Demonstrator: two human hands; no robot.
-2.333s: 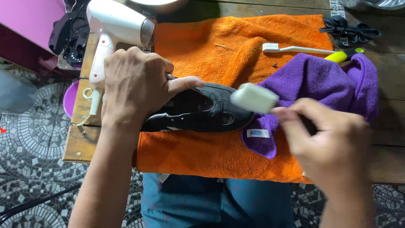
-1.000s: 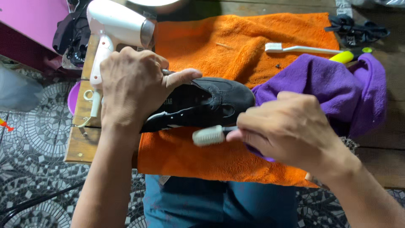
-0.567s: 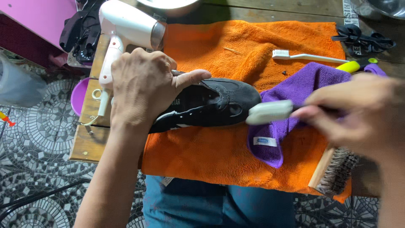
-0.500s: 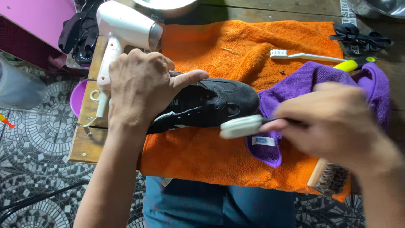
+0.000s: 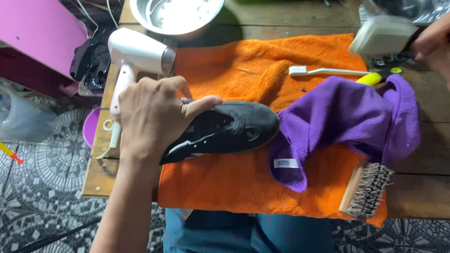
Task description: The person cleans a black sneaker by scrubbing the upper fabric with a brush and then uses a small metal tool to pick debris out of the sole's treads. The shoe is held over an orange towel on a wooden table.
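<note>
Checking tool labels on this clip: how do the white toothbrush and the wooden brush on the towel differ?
The toothbrush is thin, white and long-handled, lying at the orange towel's far edge; the wooden brush is a broad block with coarse, dark bristles, at the near right corner. Both lie untouched by either hand.

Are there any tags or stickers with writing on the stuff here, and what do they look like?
Tag: small white rectangle with blue marks, sewn on the lower edge of the purple cloth.
Marking: small pale print on the side of the black shoe, just beside the left hand, partly hidden.
No packages, signs or screens show.
</note>
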